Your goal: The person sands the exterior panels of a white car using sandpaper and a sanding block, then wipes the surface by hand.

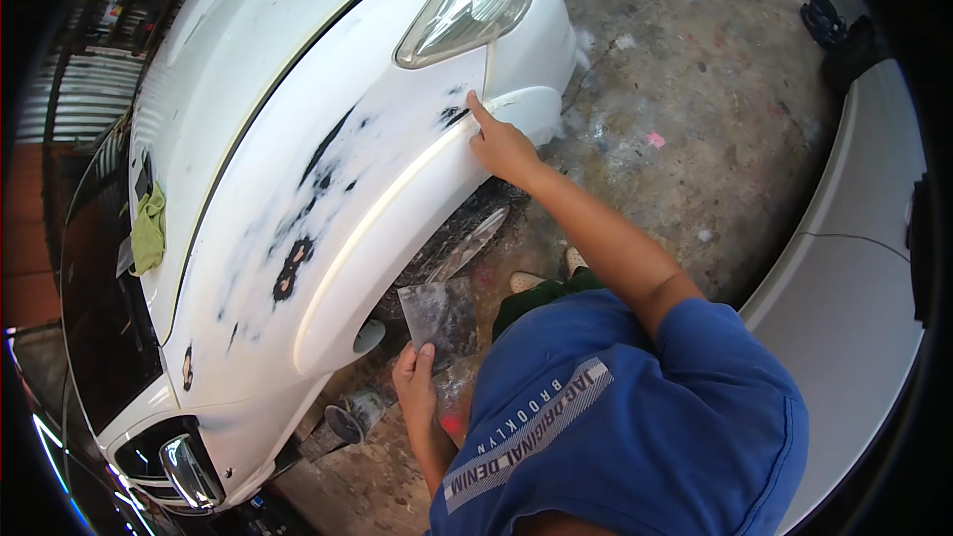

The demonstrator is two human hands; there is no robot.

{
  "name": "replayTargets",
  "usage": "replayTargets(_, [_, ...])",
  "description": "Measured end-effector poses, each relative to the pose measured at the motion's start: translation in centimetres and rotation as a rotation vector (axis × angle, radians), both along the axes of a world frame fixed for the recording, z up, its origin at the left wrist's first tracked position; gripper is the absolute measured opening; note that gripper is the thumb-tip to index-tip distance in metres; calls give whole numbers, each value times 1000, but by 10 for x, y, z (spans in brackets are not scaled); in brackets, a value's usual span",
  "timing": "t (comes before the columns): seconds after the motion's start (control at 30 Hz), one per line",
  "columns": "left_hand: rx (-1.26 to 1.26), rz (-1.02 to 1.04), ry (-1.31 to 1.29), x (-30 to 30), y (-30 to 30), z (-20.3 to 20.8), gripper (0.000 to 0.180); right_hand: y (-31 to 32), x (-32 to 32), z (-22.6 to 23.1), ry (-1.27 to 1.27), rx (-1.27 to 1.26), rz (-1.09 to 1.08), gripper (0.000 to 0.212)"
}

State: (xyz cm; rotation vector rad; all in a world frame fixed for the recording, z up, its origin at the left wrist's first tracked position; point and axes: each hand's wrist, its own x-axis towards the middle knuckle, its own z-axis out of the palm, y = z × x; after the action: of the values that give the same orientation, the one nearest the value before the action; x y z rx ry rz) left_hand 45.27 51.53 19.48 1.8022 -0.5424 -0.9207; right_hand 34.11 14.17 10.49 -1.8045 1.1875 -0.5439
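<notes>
My right hand (504, 151) reaches out with its index finger straight, the fingertip at the white car fender (397, 119) below the headlight (476, 10), beside a small dark patch (454, 116). Its other fingers are partly curled, and I see nothing held in it. Lower down, close to my body, my left hand (415, 382) pinches a thin grey sheet (442, 316), possibly sandpaper, between thumb and fingers. Black and bluish worn marks (323, 174) run along the fender, and one dark spot (291, 268) shows a brownish centre.
A green cloth (148, 230) lies near the windscreen's base. Below the fender's edge are a clear cup-like container (343, 424) and a round white piece (368, 337). To the right stands a silver car (844, 258). The stained concrete floor (675, 99) lies between the cars.
</notes>
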Motion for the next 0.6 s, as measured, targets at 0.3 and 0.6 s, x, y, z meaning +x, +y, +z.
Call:
replayTargets(0.3, [82, 14, 0, 2, -2, 9, 24, -32, -3, -6, -139, 13, -162, 80])
replayTargets(0.6, [26, 15, -34, 1, 2, -5, 23, -21, -4, -19, -77, 49, -89, 83])
